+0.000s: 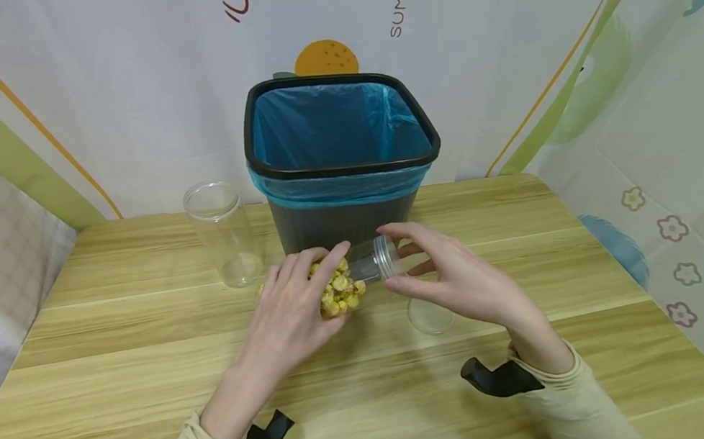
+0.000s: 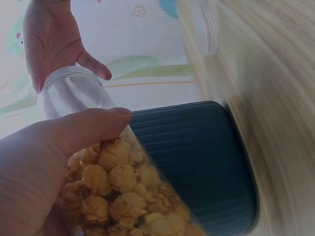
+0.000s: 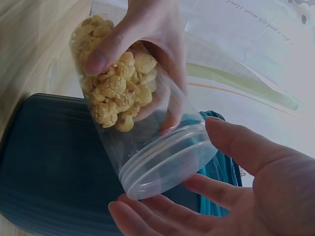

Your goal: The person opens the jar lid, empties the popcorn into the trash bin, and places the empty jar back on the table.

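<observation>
My left hand (image 1: 290, 302) grips a clear plastic jar (image 1: 365, 267) from above, its thumb lying across the wall in the left wrist view. Yellow popcorn (image 3: 118, 91) fills the held end of the jar, which lies tilted with its ribbed mouth end to the right. Around that end spreads my right hand (image 1: 463, 276), thumb and fingers on opposite sides, fingertips right at the rim (image 3: 165, 164). The palm stays apart from the jar. A clear round lid (image 1: 431, 317) lies on the wooden table just below the right hand.
Behind the hands stands a dark bin (image 1: 342, 224) lined with a blue bag (image 1: 348, 187), its black rim facing up. To its left is an upright, empty clear jar (image 1: 223, 234). Printed curtains (image 1: 167, 88) hang along the table's (image 1: 114, 362) back and sides.
</observation>
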The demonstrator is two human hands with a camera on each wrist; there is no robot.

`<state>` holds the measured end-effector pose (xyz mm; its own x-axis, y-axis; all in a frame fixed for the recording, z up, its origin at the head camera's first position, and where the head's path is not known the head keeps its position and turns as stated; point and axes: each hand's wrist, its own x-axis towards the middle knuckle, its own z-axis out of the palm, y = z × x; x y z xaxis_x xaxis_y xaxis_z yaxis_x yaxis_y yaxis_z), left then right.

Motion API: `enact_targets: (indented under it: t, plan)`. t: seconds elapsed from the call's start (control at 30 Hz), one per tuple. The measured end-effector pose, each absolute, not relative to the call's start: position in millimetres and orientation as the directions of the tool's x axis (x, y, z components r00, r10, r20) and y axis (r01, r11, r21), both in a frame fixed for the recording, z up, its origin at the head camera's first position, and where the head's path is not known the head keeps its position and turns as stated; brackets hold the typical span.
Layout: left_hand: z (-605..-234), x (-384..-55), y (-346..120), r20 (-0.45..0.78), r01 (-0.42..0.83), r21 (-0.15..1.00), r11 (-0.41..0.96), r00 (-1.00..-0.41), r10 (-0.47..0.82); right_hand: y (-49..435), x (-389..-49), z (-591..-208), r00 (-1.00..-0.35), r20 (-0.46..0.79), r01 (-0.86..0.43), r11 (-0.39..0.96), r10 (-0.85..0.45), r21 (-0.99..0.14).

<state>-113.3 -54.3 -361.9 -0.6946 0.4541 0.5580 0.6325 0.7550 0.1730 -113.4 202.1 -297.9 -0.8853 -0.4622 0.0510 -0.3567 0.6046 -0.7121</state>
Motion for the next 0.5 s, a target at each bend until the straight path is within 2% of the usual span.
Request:
enact_targets:
  t: [0.27, 0.5]
  plan:
    - [-362.2, -113.2, -54.2, 0.554, 0.63, 0.173, 0.757, -0.697, 0.454, 204.0, -112.7, -297.5, -0.899, 0.049, -0.338, 0.62, -0.434, -0.708]
    - [-362.4, -113.4, -53.9, 0.556, 0.628, 0.163, 0.761, -0.696, 0.455, 197.2, -117.9, -303.5, -0.926, 0.017, -0.293, 0.688, -0.377, -0.664]
